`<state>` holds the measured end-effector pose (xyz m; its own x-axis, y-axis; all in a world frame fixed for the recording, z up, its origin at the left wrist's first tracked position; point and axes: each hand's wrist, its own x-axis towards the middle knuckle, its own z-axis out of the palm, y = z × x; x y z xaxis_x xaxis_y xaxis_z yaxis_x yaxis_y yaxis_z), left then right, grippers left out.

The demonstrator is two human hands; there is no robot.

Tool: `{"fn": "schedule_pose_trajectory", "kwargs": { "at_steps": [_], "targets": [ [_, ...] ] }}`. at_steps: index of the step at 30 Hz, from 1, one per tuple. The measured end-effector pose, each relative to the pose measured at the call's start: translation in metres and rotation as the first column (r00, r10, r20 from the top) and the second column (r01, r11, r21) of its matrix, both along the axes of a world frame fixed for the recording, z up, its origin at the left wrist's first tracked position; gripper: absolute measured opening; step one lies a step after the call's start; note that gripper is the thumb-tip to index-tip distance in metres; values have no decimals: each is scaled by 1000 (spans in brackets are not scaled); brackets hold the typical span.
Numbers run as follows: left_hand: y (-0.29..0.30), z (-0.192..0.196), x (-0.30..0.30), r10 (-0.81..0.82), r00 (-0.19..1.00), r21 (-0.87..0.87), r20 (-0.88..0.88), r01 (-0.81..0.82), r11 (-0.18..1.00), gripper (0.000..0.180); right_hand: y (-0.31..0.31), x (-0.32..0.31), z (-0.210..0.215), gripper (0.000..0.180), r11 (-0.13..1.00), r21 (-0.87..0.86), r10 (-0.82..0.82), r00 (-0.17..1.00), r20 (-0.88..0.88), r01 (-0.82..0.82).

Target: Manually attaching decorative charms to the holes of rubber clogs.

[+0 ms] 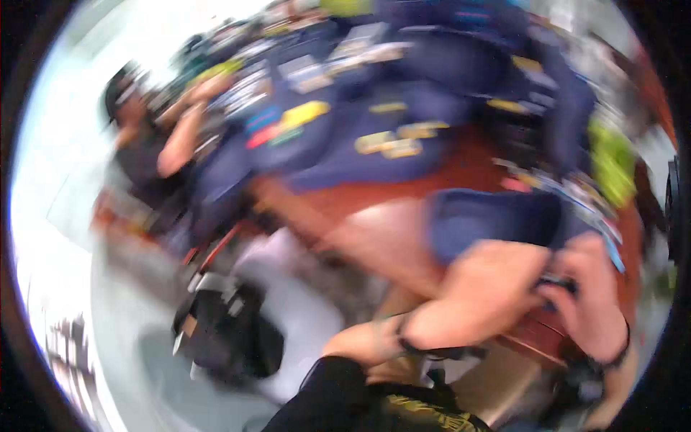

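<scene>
Motion smears the whole picture. At the lower right, my left hand (497, 282) reaches across to the near side of a dark navy piece (497, 222), which looks like cloth or a soft case. Its fingers are blurred and partly hidden. Close beside it, my right hand (589, 291) has its fingers bent around a small dark object (558, 281) between the two hands, whose kind I cannot make out. The navy piece lies on a reddish-brown table (389, 193) just beyond my hands.
Across the table spreads a navy cloth (381, 162) bearing several yellow pieces (389, 144). A person (155, 137) in dark clothes is at the left, arms raised. A black bag (237, 327) stands at the lower left. Yellow-green fabric (612, 162) shows at the right.
</scene>
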<state>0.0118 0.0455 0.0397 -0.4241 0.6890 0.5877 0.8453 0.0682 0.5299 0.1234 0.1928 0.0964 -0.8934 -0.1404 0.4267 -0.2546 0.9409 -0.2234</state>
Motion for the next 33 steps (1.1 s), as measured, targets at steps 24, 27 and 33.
{"fn": "schedule_pose_trajectory", "kwargs": {
  "at_steps": [24,27,33],
  "targets": [
    [-10,10,-10,-9,984,32,-179,15,999,45,2,8,-30,25,970,-20,239,962,-135,-244],
    [-10,12,1,25,982,22,-186,-21,1000,45,9,29,-17,20,979,-151,123,989,-86,-135],
    [-21,4,-14,45,999,-25,-13,-45,999,53,94,70,3,16,962,-210,-208,968,-144,175]
  ]
}}
